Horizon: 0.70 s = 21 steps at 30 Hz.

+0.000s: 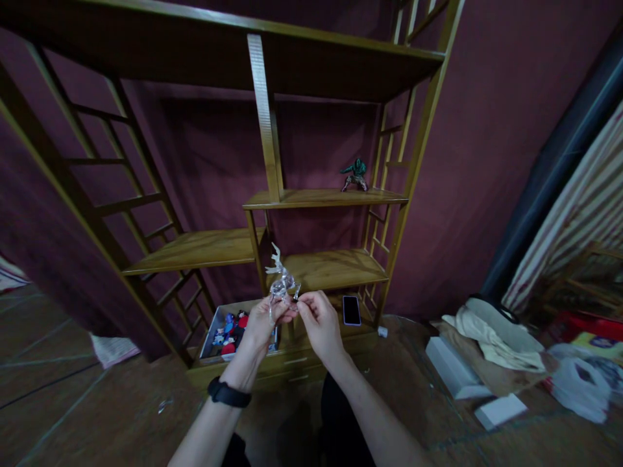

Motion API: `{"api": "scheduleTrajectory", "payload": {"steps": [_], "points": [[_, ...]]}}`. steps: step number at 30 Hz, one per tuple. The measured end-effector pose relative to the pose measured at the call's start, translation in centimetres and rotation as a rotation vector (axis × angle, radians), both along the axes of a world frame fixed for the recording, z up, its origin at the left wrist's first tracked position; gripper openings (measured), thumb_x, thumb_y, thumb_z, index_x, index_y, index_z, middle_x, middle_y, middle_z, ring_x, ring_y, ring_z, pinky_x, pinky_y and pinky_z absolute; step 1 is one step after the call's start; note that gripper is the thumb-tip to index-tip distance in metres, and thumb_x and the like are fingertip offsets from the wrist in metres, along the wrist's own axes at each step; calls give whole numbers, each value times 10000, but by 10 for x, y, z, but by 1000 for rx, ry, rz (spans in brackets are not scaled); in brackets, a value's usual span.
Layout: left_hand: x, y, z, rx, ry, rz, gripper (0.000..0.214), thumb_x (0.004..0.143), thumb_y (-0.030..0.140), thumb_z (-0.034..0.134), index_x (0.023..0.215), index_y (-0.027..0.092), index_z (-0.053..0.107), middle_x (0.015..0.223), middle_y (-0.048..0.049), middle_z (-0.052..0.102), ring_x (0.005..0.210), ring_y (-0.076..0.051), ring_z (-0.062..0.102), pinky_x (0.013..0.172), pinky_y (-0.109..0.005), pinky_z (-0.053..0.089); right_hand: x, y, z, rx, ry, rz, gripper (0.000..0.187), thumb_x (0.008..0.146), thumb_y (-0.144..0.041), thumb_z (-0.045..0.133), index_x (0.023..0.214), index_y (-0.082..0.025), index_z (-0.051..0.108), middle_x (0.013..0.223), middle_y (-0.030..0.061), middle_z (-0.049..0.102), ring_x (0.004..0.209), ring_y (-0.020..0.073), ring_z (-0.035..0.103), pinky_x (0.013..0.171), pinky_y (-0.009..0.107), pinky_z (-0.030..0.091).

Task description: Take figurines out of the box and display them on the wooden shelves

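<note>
A clear glass-like deer figurine [281, 283] with tall frosted antlers is held upright in front of the wooden shelf. My left hand [265, 321] is closed around its lower part, and a dark band circles that wrist. From the right, my right hand [318, 319] pinches at the figurine's legs, its thumb and forefinger close together. The fingers partly cover the base. Just below and left of my hands, an open box [208, 344] holds several small red, blue and black figures.
On the middle shelf board [311, 197] crouches a green-topped figure [357, 174]. A phone [351, 311] lies on the lowest board at right. White boxes [455, 370], cloths [491, 334] and a plastic bag [581, 389] are on the floor to the right.
</note>
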<state>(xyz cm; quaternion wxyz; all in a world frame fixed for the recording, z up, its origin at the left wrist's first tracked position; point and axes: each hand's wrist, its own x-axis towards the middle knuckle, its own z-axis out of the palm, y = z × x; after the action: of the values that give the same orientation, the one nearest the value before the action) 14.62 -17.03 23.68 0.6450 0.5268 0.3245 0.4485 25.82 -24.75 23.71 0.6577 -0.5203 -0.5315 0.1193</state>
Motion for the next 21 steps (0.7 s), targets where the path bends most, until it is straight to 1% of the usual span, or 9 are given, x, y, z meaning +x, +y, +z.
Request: {"api": "scheduleTrajectory", "payload": {"steps": [3,5,10,15,18,21], "points": [[-2,-2,-2,-51,-8,-79,306,612,308,745,835,135,626,746,-52,681,611,-115,624,580,-206,478,5,4,-5,3,59,-47,183,800,-251,522,968,-215,582,920,28,580,793,137,574,691,243,466],[-3,-4,-4,-70,-15,-130,299,638,301,732,861,135,621,773,-63,685,610,-110,625,585,-205,482,7,7,-7,-6,93,-43,215,792,-258,526,996,-214,576,945,36,586,801,142,579,699,249,471],[-4,-8,-7,-112,-37,-253,263,669,290,715,850,123,622,743,-69,679,581,-99,613,553,-189,472,9,10,-8,-20,222,93,179,812,-293,499,944,-206,582,848,19,636,752,141,599,671,246,474],[-5,-11,-6,-170,-47,-289,238,661,263,724,826,122,627,690,-53,664,571,-96,603,547,-181,470,10,10,-6,-53,349,221,187,794,-358,529,846,-184,571,677,-9,599,594,114,551,539,216,441],[-4,-12,-5,-179,-68,-295,211,676,243,712,829,123,631,681,-45,657,571,-92,601,552,-181,475,12,10,-4,-41,403,277,186,784,-360,542,820,-180,566,657,-11,589,581,110,540,547,222,441],[-3,-13,-5,-199,-99,-291,207,671,231,714,830,126,635,686,-37,653,581,-93,603,552,-180,480,12,8,0,-33,423,287,174,774,-351,550,816,-183,561,658,-10,590,596,115,547,573,233,452]]}}
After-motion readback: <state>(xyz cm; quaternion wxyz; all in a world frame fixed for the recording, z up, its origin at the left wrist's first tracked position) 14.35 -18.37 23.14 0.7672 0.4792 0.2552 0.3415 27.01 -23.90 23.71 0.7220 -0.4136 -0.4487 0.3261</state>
